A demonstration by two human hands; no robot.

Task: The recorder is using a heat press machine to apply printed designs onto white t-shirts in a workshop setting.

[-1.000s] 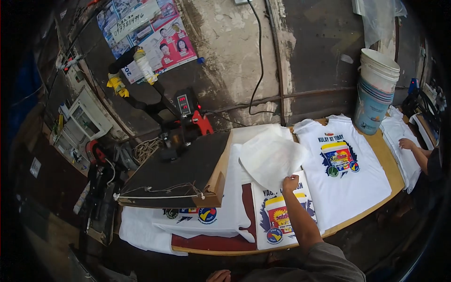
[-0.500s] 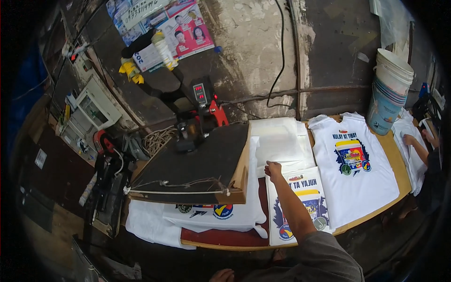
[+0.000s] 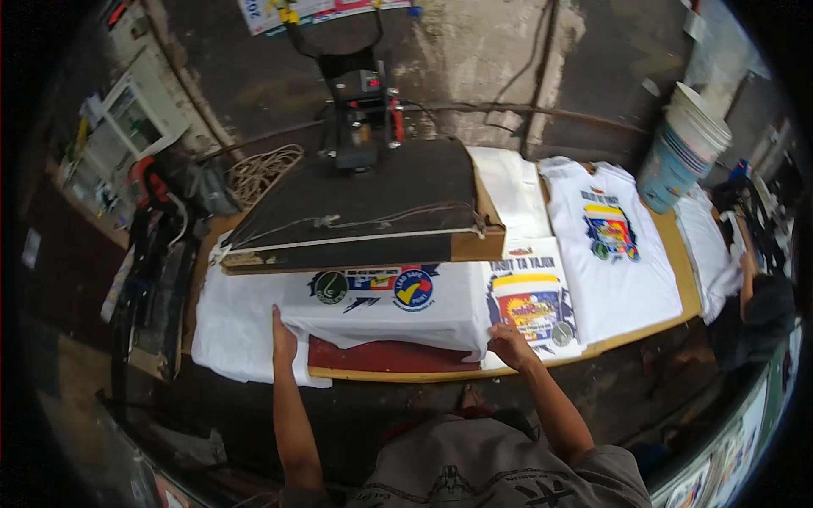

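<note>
Where the wooden table [image 3: 677, 262] meets the wall at far left, a coil of rope [image 3: 264, 169] lies beside the heat press [image 3: 364, 203], whose dark upper plate stands raised over the red lower pad [image 3: 381, 356]. The left hand [image 3: 283, 339] rests on the near left edge of the white printed shirt [image 3: 389, 309] spread across that pad; fingers lie against the cloth, but whether they pinch it cannot be told. The right hand [image 3: 508, 345] is closed on the same shirt's near right corner, lifting it slightly. Just right, touching it, lies a second shirt with a bucket print [image 3: 529, 300], then a third printed shirt [image 3: 614, 245] laid flat. A stack of buckets [image 3: 682, 148] stands at the table's far right end, and another person's arm [image 3: 749, 275] shows beyond it.
</note>
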